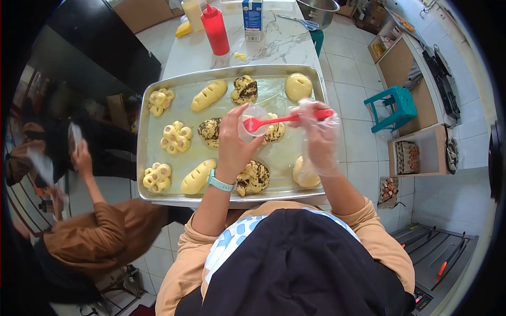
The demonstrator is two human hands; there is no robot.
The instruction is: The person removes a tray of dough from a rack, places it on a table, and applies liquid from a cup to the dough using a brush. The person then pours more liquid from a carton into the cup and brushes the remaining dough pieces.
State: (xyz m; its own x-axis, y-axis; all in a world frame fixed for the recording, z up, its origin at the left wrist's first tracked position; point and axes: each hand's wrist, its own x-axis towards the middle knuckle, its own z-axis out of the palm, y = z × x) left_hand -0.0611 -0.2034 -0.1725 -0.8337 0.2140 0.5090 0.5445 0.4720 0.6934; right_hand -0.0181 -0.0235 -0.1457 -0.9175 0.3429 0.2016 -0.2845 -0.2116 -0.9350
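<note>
My left hand (236, 139) is wrapped round a small clear cup (255, 117) above the middle of a metal tray (232, 198). In a thin clear glove, my right hand (319, 134) holds a red brush (282, 119), its head inside the cup. Shaped dough pieces lie on the tray: flower-like ones (175, 137) at the left, slashed oval loaves (209, 96), dark-speckled pieces (244, 90) and round buns (298, 87) at the right. The cup and my hands partly hide the middle pieces.
Beyond the tray, a red squeeze bottle (214, 30), a blue carton (253, 20) and scissors (299, 21) are on the marble table (279, 46). A person in brown (105, 231) is at the left. At the right are a teal stool (392, 108) and egg trays (407, 157).
</note>
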